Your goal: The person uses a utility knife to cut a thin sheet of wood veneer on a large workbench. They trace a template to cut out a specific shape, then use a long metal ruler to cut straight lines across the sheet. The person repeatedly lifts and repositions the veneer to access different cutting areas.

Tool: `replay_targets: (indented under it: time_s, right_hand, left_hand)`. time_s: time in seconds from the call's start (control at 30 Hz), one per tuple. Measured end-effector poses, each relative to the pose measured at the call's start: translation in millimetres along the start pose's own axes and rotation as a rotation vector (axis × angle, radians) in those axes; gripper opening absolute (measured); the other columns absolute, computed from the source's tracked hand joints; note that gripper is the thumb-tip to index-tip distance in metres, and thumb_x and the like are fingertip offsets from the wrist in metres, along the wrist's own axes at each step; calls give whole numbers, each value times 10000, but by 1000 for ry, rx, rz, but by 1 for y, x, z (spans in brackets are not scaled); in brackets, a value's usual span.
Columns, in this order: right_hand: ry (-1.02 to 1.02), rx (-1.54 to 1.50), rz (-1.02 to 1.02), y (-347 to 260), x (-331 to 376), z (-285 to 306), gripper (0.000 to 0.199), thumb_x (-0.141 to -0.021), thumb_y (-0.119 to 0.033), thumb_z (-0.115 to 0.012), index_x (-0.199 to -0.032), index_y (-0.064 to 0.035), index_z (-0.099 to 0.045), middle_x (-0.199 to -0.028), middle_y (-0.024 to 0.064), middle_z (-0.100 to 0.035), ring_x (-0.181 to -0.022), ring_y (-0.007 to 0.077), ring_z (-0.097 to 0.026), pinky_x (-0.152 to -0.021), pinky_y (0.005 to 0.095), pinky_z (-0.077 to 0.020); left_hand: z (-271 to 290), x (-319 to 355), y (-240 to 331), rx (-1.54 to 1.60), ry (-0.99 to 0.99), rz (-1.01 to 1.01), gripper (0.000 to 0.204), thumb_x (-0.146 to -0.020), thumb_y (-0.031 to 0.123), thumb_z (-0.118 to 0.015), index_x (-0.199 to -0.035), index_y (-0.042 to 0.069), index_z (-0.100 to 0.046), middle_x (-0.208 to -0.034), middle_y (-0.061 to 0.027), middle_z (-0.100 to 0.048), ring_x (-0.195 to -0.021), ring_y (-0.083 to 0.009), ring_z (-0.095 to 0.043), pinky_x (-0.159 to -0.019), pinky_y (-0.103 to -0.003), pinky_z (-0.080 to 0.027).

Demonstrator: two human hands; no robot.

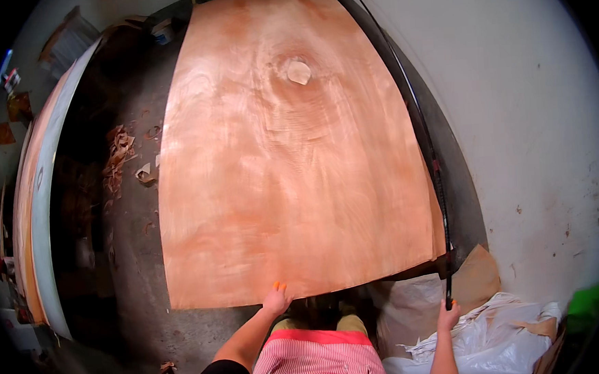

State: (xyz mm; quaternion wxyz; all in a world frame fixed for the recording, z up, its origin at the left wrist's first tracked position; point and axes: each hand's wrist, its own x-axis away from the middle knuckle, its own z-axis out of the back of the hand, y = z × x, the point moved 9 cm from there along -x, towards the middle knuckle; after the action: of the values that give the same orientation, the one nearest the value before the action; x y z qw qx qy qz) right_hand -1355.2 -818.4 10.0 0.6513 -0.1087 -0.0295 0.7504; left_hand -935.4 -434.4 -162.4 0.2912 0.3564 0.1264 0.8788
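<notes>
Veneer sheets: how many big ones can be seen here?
2. One large veneer sheet lies in the middle, its near edge under the left hand. Another lies at far left. More may be stacked underneath.

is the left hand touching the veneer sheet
Touching: the head view shows the left hand with its fingertips on the near edge of the veneer sheet.

Reddish-tan veneer sheet (291,160), swirled grain

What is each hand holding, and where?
Left hand grips the large reddish veneer sheet at its near edge; right hand holds the long dark strip's near end.
</notes>
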Motion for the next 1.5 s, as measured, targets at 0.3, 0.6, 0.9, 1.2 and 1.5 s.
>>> replay_targets:
  time_s: [0.3,0.6,0.9,1.2,1.5]
  right_hand:
    - [-280,-368,22,-109,118,22,352,-652,-333,-676,-769,-14,-585,-676,151,-585,-642,305,-567,-602,379,-425]
    - [-522,-485,261,-270,140,3,208,-692,-225,-662,-688,-36,-573,-520,36,-556,-454,130,-529,-456,285,-415]
    - [-865,-847,481,-450,259,-14,174,-719,-167,-649,-688,-23,-556,-570,23,-544,-466,91,-496,-443,224,-392]
    - [-1156,-784,581,-631,474,-66,258,-717,-258,-662,-787,-40,-544,-541,-4,-463,-418,81,-393,-383,211,-311]
    - [-1330,-699,702,-793,696,-19,353,-746,-371,-618,-609,-65,-511,-460,-44,-357,-362,52,-312,-342,198,-238]
  left_hand:
    - [116,129,-56,62,103,82,529,-756,375,-544,-1152,40,-441,-1237,-205,-362,-1094,-323,-418,-890,-377,-374]
    - [106,274,-144,232,324,363,542,-766,414,-504,-1153,39,-444,-1227,-221,-375,-1102,-331,-410,-910,-379,-355]
    - [63,368,-248,528,432,611,613,-764,448,-492,-1211,41,-395,-1274,-232,-310,-1165,-324,-347,-955,-370,-304]
    - [89,495,-405,628,637,742,563,-766,418,-491,-1182,50,-404,-1258,-225,-333,-1157,-331,-352,-938,-396,-325]
    - [53,642,-536,859,695,1086,540,-774,408,-486,-1162,41,-414,-1244,-205,-358,-1146,-315,-370,-922,-391,-342]
